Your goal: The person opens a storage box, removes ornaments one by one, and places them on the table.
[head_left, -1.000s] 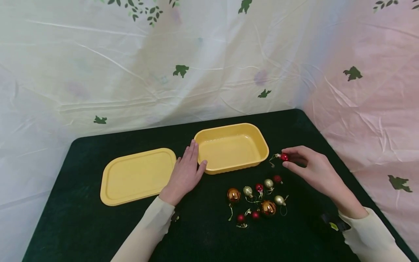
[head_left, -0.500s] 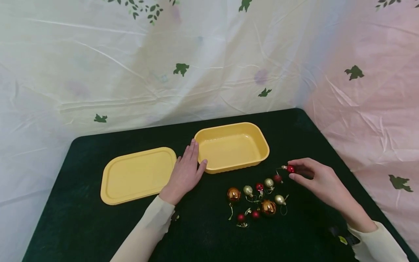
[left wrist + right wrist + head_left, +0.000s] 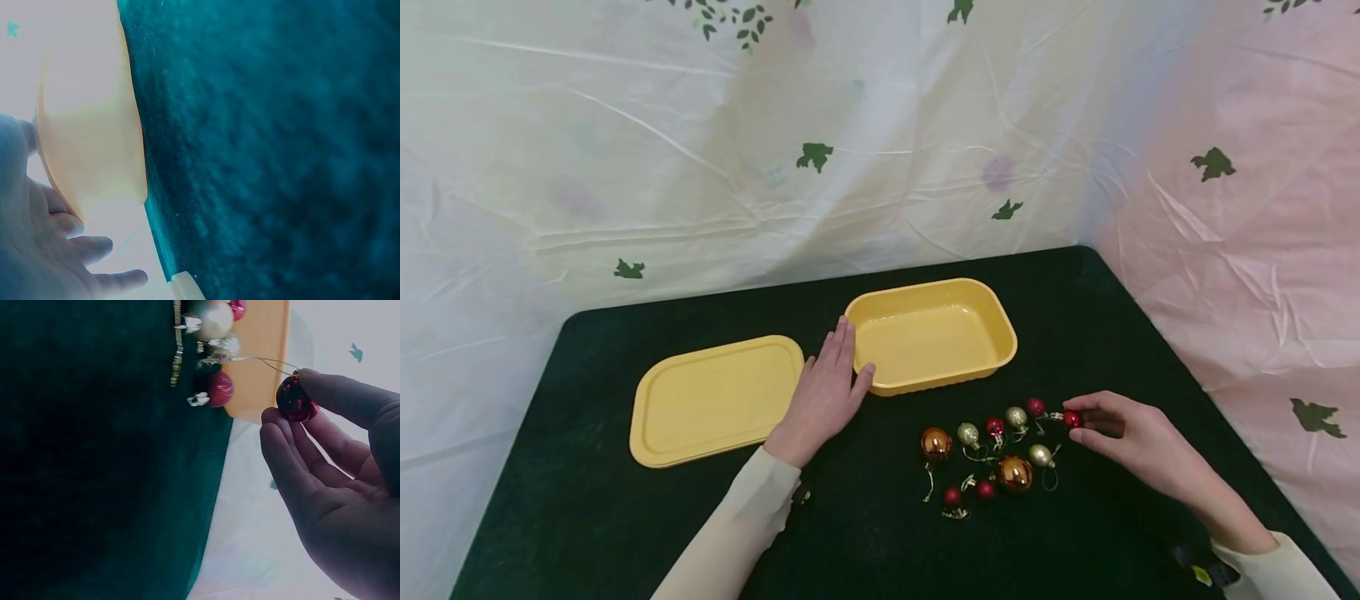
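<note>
My right hand (image 3: 1138, 437) pinches a small shiny red Christmas bauble (image 3: 1071, 419) between thumb and fingertips, its gold cord trailing left. In the right wrist view the held bauble (image 3: 294, 399) hangs over the tabletop, near a matte red bauble (image 3: 220, 389). At the left end of a yellow plastic box (image 3: 928, 346), my left hand (image 3: 826, 392) lies with straight fingers against the rim. The left wrist view shows those fingers (image 3: 65, 224) along the box wall (image 3: 94, 137). Several baubles lie in front of the box, among them a copper one (image 3: 1015, 473) and a gold one (image 3: 1041, 456).
Left of the box a matching yellow lid (image 3: 718, 402) lies flat on the dark green tabletop (image 3: 865, 517). White patterned cloth (image 3: 700, 167) hangs behind the table, and pink cloth (image 3: 1262, 275) hangs along its right side.
My right hand has moved down and slightly right with the red bauble, from beside the box's right end to the right edge of the bauble group. My left hand has stayed put.
</note>
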The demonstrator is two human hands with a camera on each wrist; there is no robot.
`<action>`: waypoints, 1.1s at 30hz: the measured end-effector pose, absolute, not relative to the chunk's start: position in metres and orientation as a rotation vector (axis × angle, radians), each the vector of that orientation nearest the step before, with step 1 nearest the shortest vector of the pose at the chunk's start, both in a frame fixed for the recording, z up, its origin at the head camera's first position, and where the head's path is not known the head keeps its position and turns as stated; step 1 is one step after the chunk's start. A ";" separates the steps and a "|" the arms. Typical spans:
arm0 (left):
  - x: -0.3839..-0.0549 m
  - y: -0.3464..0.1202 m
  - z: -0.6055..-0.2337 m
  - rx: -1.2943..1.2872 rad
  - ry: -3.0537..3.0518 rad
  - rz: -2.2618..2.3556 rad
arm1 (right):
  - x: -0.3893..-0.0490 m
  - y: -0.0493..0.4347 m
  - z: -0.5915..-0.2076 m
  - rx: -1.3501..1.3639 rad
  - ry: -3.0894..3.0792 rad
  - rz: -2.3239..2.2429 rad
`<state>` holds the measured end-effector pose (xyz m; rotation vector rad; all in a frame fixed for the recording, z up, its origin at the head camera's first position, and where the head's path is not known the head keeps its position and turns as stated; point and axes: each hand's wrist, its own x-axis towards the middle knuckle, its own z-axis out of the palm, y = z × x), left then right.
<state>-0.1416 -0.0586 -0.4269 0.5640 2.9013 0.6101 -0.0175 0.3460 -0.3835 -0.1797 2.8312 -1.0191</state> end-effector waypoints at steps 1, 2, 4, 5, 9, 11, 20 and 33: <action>-0.142 -0.059 -0.427 0.564 2.902 0.611 | -0.017 0.347 -0.386 -0.177 2.821 -1.026; -0.142 -0.059 -0.427 0.565 2.902 0.611 | -0.016 0.347 -0.388 -0.174 2.812 -1.032; -0.142 -0.059 -0.427 0.567 2.900 0.613 | -0.014 0.348 -0.393 -0.171 2.795 -1.042; -0.142 -0.059 -0.427 0.567 2.900 0.614 | -0.014 0.349 -0.395 -0.173 2.789 -1.047; -0.142 -0.059 -0.427 0.569 2.895 0.613 | -0.012 0.350 -0.403 -0.160 2.757 -1.074; -0.142 -0.059 -0.427 0.568 2.892 0.611 | -0.012 0.352 -0.406 -0.156 2.737 -1.078; -0.143 -0.059 -0.428 0.563 2.889 0.615 | -0.013 0.356 -0.418 -0.112 2.687 -1.045; -0.142 -0.059 -0.425 0.569 2.891 0.598 | -0.015 0.355 -0.422 -0.107 2.654 -1.058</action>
